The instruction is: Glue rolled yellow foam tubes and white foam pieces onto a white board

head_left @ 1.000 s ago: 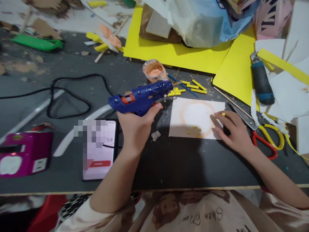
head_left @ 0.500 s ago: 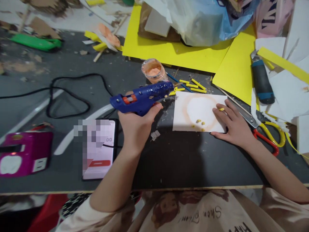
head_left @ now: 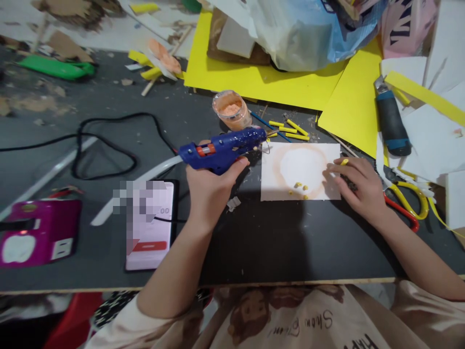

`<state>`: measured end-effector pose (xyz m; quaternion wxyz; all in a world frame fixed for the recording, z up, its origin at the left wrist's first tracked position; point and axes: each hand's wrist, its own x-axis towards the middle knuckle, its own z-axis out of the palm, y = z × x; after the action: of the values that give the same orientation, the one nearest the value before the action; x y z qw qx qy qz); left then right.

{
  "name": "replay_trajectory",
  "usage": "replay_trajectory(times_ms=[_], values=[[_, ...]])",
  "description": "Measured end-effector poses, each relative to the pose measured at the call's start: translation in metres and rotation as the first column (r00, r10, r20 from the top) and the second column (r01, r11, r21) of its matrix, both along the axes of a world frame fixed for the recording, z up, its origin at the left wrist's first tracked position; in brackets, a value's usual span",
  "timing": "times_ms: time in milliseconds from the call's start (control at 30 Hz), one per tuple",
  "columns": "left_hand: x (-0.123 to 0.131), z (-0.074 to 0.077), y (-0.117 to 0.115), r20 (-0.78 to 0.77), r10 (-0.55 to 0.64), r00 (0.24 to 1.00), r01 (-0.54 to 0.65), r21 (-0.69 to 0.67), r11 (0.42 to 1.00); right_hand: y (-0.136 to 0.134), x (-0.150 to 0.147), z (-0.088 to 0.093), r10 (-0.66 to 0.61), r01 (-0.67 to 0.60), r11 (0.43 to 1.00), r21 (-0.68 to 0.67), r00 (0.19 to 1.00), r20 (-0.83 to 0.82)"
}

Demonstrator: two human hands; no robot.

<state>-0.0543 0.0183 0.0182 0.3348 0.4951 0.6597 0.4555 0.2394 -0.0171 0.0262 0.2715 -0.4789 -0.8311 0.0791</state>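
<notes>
On the dark grey tabletop [head_left: 276, 242] lies a white paper sheet with an orange ring [head_left: 301, 165], thin and floppy, likely to slide unless pressed flat. Just left of it, the left hand [head_left: 212, 186] is clenched round the grip of a blue plastic glue gun [head_left: 225, 148]. The gun looks rigid and light, its nozzle at the sheet's corner and probably hot. The right hand [head_left: 359, 186] rests on the sheet's right edge, fingertips pinching a tiny yellow paper roll [head_left: 344, 162], easily crushed.

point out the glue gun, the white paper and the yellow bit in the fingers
glue gun [head_left: 221, 149], head view, on the blue body
paper [head_left: 301, 162], head view, on its bare middle
yellow bit [head_left: 344, 162], head view, on its visible end
</notes>
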Motion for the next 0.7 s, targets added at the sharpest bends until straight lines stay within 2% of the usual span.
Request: replay_trajectory(times_ms=[67,167,367,533,700], values=[[0.003,0.003,0.0,0.035,0.013,0.999,-0.013,0.008,1.0,0.007,-0.006,0.007,-0.04,0.035,0.998,-0.053,0.996,-0.085],[0.009,0.009,-0.002,0.0,0.02,1.0,-0.02,-0.043,0.999,0.021,-0.02,0.014,-0.065,0.031,0.981,-0.193,0.982,-0.175],[0.017,0.012,-0.005,-0.065,0.049,0.997,-0.058,-0.138,0.989,0.041,-0.048,0.002,-0.189,-0.001,0.914,-0.405,0.884,-0.428],[0.016,0.011,-0.004,-0.054,0.064,0.996,-0.072,-0.163,0.984,0.045,-0.057,-0.01,-0.204,-0.128,0.878,-0.461,0.772,-0.602],[0.019,0.016,-0.005,-0.024,0.012,1.0,-0.016,-0.139,0.99,0.041,-0.058,-0.011,-0.205,-0.087,0.9,-0.427,0.781,-0.59]])
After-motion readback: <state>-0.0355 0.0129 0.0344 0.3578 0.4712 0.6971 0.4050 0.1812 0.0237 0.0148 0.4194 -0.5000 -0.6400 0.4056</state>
